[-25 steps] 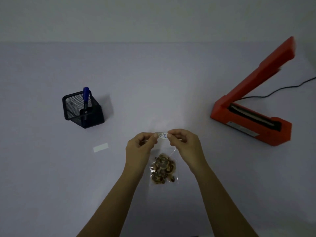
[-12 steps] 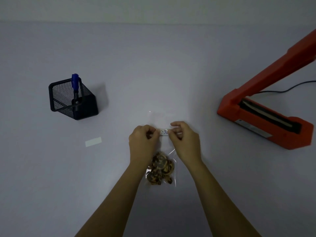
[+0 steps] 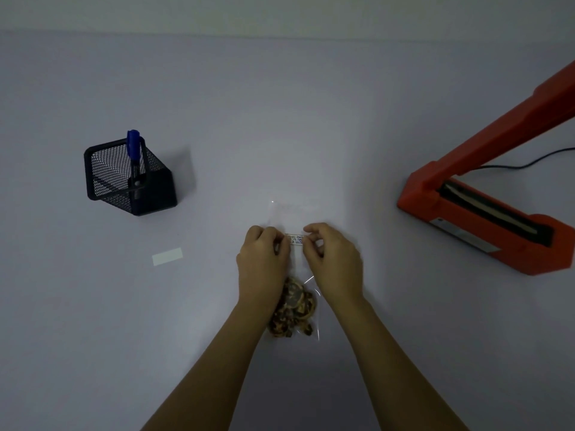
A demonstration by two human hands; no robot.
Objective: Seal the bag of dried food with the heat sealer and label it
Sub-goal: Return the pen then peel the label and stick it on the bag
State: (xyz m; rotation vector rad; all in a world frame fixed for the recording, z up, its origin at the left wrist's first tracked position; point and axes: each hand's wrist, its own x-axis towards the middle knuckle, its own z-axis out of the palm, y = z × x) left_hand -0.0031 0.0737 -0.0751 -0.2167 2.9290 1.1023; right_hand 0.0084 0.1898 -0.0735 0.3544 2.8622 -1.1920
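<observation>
- Left hand: I see the fingers curled, with thumb and fingertips pinching the left end of the label.
- Right hand: the fingers are curled in the same way and pinch the label's right end.
- Label: a small white strip with dark print, held level between the two hands over the upper part of the bag. I cannot tell whether it touches the film.
- Bag: clear plastic, lying flat on the table between my view of the two forearms. The dried food is gathered at its near end, and the clear top reaches just past the hands.
- Heat sealer: orange, on the table well to the right of the hands. Its arm is raised and the dark sealing bar is exposed. A black cord runs off behind it.
- White strip: lies flat on the table to the left of the hands.
- Pen holder: black mesh, farther left, with a blue pen standing in it.
</observation>
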